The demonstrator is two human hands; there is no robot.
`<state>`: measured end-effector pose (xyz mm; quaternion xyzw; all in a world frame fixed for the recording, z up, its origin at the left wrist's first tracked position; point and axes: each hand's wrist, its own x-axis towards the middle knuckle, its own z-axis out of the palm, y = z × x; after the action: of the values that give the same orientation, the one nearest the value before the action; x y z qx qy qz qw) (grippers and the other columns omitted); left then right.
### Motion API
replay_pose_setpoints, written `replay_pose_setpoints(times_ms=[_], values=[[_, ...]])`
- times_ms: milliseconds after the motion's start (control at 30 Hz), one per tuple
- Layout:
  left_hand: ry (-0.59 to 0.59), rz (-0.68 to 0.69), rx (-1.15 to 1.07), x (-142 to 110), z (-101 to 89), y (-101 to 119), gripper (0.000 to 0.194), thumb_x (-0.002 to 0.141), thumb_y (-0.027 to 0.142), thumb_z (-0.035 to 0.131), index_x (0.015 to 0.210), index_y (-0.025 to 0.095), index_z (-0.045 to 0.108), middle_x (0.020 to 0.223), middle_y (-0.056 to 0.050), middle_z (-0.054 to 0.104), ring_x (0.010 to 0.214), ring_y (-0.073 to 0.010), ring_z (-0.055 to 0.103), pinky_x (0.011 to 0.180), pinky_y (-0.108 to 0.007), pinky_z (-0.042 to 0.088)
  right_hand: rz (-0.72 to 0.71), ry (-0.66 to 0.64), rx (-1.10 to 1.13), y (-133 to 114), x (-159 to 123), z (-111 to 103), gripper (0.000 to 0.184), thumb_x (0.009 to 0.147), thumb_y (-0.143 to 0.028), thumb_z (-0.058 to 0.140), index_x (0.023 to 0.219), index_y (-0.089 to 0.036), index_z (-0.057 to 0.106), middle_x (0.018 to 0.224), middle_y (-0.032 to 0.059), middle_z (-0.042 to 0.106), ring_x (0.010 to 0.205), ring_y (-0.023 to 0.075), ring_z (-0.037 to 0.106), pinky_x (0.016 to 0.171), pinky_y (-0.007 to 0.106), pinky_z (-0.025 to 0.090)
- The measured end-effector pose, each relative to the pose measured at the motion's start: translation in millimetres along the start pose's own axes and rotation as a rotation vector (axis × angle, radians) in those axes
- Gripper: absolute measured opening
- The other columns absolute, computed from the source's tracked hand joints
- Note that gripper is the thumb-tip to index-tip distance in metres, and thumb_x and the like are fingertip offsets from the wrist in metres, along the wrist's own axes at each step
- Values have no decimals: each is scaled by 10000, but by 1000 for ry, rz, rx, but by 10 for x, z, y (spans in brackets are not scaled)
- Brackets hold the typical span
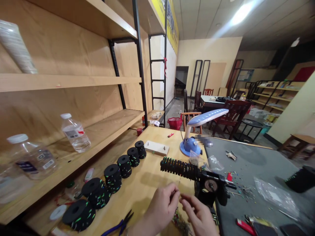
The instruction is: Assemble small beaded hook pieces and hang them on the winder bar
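My left hand (161, 206) and my right hand (198, 214) meet low in the middle of the view, fingertips pinched together around something tiny that I cannot make out. Just beyond them a black vise-like stand (211, 190) holds a rod stacked with black foam discs (178, 167) that have green flecks. A pile of small coloured pieces (180, 223) lies under my hands on the wooden table (147, 183).
A row of black foam spools (112, 178) runs along the table's left. Blue-handled pliers (119, 224) lie near my left wrist. A blue desk lamp (197, 131), plastic bags (273, 195), a red lighter (243, 226), water bottles (75, 132) on the shelf.
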<state>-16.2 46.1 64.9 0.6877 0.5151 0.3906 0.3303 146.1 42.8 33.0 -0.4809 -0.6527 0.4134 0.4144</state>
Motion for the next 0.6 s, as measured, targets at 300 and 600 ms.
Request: replay_pose_setpoints(times_ms=[300,600], values=[[15,-87,-276,-1,133,-169,227,888,320,486,721,177,544,578,8,559,532,-130,520,505,-216,360,25,44,225,271,-210,195,561,766,-624,613,1088,-174,702,995,125,762,703,224,719,589,273,582],[138,74,74,-41,151,-213,240,915,266,432,705,197,524,567,19,473,520,-129,441,519,-261,258,-81,523,-1103,863,-59,-1626,485,865,-346,348,1201,-113,610,1075,178,725,903,331,699,748,446,556]])
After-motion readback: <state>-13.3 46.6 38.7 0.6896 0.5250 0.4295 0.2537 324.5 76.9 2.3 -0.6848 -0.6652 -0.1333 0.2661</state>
